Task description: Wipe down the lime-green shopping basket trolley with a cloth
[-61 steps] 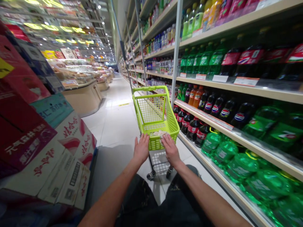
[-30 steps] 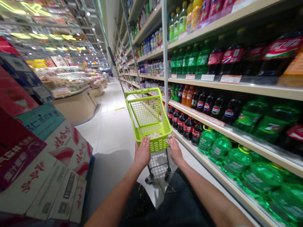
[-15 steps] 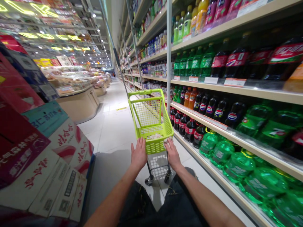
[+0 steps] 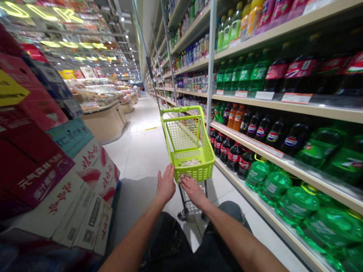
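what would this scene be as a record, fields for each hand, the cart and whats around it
left hand: open, at the near-left corner of the green cart
right hand: holds a pale wad against the near wall
green cart: upright on pale floor
inside it: pale crumpled material, kind unclear
right side: shelves with bottled drinks
left side: stacked cartons

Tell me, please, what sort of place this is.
Most likely a supermarket: a green shopping cart, long shelves of soft-drink bottles, and price tags along the shelf edges suggest it.
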Available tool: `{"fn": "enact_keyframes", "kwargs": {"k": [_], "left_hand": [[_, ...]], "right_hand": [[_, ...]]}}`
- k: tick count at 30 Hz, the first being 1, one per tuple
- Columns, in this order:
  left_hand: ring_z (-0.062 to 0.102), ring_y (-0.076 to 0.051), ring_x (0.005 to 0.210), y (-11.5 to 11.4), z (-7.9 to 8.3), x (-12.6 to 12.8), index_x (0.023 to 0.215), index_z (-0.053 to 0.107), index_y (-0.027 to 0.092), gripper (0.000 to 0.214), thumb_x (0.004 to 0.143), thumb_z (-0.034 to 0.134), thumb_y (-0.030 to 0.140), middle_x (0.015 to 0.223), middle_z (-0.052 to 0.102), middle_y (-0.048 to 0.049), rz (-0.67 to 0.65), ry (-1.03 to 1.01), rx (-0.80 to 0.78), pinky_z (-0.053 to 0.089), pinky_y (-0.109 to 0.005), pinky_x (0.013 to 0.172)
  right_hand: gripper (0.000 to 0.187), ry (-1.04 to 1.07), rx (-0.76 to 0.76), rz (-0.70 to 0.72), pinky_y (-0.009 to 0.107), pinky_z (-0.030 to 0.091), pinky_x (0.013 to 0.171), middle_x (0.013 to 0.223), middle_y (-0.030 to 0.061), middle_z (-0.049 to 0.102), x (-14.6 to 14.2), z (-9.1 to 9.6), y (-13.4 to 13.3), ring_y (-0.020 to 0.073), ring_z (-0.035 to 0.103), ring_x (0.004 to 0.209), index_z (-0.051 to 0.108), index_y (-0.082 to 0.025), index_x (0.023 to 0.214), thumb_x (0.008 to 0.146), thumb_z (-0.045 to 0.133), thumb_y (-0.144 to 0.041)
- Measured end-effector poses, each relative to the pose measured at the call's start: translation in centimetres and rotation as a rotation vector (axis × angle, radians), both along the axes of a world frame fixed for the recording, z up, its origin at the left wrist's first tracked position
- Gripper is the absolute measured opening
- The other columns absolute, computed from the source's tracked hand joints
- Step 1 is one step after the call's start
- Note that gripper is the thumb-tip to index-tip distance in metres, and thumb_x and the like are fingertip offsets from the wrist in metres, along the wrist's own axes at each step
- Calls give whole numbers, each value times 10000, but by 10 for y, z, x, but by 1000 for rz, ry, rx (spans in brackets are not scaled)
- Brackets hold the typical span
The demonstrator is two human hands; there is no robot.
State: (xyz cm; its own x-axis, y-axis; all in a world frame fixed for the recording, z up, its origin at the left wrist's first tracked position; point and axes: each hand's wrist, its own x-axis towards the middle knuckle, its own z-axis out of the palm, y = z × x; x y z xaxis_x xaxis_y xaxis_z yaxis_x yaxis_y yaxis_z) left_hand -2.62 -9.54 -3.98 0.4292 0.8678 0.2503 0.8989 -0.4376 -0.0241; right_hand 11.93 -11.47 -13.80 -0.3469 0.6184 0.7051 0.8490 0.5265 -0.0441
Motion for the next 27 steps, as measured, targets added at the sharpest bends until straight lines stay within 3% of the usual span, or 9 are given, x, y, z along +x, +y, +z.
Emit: {"fn": "enact_keyframes", "kwargs": {"k": [2, 8, 14, 21, 27], "left_hand": [[238, -192, 1307, 1, -1, -2, 1326, 277, 120, 695, 643, 367, 31, 1413, 276, -116, -12, 0, 2, 181, -481, 1059], [254, -194, 1301, 1, -2, 3, 1304, 316, 122, 632, 678, 361, 50, 1395, 315, -121, 16, -75, 29, 208, -478, 1051], [263, -191, 1298, -1, -2, 2, 1298, 317, 101, 644, 659, 369, 36, 1397, 306, -126, 2, -75, 0, 204, -463, 1059], [246, -189, 1304, -1, -5, 5, 1293, 323, 90, 617, 679, 362, 43, 1398, 307, -129, 27, -71, 26, 222, -460, 1054], [273, -197, 1293, 0, -5, 4, 1285, 348, 100, 605, 685, 350, 29, 1387, 329, -121, 12, -58, 73, 217, -479, 1051]], "right_hand": [[314, 1, -8, 13, 412, 423, 945, 1163, 96, 581, -1, -1, -3, 174, 413, 1208, 544, -179, 1142, 873, 393, -122], [349, 89, 111, 27, 433, 369, 1001, 1270, 85, 495, -5, 45, 2, 194, 242, 1301, 529, -171, 1167, 878, 349, -97], [305, 44, 119, 64, 412, 459, 917, 1116, 103, 609, 3, 21, -10, 192, 358, 1245, 582, -143, 1084, 880, 358, -111], [349, 143, 162, 40, 423, 361, 1015, 1254, 107, 507, 1, 60, 3, 184, 224, 1306, 542, -135, 1147, 861, 352, -80], [339, 52, 207, 49, 405, 427, 955, 1143, 109, 593, 19, 44, -6, 178, 268, 1290, 561, -127, 1118, 862, 347, -69]]}}
